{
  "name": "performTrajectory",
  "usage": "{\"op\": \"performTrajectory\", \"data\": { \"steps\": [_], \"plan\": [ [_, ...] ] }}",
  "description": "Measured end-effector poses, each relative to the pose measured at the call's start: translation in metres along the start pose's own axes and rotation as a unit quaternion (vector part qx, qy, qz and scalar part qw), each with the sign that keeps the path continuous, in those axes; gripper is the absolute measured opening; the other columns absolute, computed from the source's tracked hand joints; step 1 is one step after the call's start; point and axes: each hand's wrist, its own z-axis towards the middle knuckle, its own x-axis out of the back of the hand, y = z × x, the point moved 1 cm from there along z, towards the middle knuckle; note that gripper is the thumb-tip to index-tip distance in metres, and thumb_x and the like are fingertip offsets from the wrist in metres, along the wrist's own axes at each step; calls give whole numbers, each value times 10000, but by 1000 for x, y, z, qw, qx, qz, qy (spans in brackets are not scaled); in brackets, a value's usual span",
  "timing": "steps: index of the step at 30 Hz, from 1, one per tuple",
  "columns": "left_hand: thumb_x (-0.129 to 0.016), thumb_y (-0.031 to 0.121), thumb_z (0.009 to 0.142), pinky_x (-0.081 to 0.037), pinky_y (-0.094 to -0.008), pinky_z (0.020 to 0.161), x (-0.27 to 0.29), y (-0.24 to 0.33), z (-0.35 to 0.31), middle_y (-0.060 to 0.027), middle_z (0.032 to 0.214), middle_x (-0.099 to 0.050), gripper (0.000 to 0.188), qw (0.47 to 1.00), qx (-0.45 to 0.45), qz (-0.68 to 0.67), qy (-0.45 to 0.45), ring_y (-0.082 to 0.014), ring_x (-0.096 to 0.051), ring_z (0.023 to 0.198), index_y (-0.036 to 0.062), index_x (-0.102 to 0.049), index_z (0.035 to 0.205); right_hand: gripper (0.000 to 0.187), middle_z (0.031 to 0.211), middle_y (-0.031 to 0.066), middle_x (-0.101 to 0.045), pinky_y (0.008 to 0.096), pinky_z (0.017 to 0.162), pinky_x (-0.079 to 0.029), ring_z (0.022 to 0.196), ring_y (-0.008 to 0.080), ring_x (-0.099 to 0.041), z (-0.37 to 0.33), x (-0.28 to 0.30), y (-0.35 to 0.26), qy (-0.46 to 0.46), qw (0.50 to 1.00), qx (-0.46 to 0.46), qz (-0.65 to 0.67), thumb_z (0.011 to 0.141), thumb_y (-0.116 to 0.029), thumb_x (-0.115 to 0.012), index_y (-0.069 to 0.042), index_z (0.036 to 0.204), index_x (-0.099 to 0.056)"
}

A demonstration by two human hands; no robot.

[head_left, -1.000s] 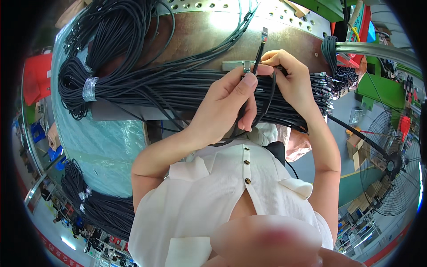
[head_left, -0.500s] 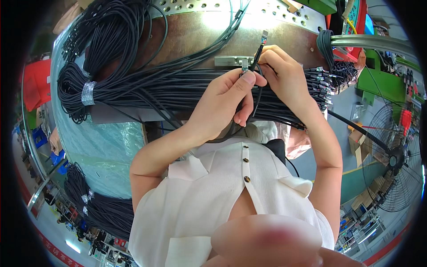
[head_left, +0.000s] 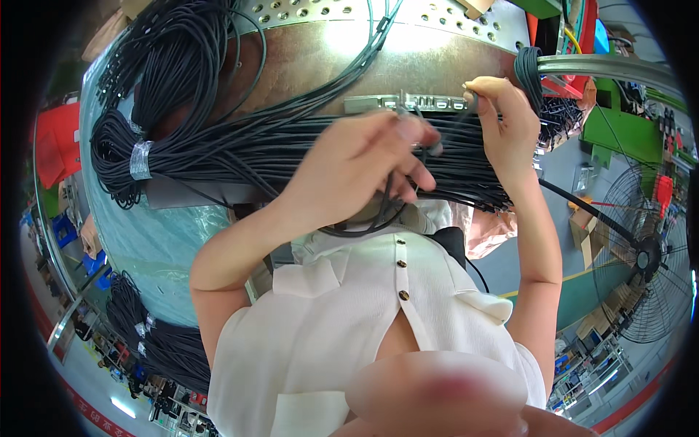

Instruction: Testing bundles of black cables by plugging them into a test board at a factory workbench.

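Left hand (head_left: 357, 164) over the near part of the tabletop (head_left: 306, 62), blurred, thumb closed against the forefinger on a black cable (head_left: 382, 211), other fingers loosely curled; the cable drops below the fingers and loops past the tabletop's near edge, close to the white shirt (head_left: 335, 320). Right hand (head_left: 511, 131) further toward the right edge, thumb and forefinger nearly together, narrow; dark blurred strand by those fingertips, cannot tell whether it is gripped. Silver metal fixture (head_left: 371, 103) between and just beyond the hands, a row of slots along its right half. Thick cable bundle (head_left: 291, 149) lies along the near edge, under both hands, bound with silver tape (head_left: 140, 160) near the left edge. Second heap of coiled cables (head_left: 189, 51) at the far left corner. Perforated metal strip (head_left: 331, 12) along the far edge. Greenish plastic sheet (head_left: 175, 247) at the left, more dark cables (head_left: 164, 349) nearer the person. Black wire-cage fan (head_left: 644, 258) stands off the right edge.
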Motion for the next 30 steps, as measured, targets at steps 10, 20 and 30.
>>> {"op": "performTrajectory", "data": {
  "steps": [10,20,30],
  "plan": [
    [-440,275,1036,-278,-198,453,6,-12,9,49,625,-399,254,979,71,-192,1,-29,-308,519,61,-550,953,200,973,57,-647,363,762,-502,852,284,-635,-2,-14,-2,-77,994,53,55,742,43,-663,-50,896,-575],
    [-457,259,1016,-397,-231,467,9,2,22,5,648,-511,270,989,111,-91,-40,-62,-433,513,34,-574,923,347,966,60,-626,367,756,-503,840,262,-606,21,23,-16,-102,988,112,19,723,16,-692,-101,1048,-672],
    [-681,154,800,-425,-367,496,-16,20,-11,-42,646,-536,136,737,-291,609,40,-229,-552,575,59,-614,870,184,913,72,-658,334,742,-492,854,242,-630,5,14,6,-70,989,118,-51,736,-26,-688,-52,882,-579]
  ]
}}
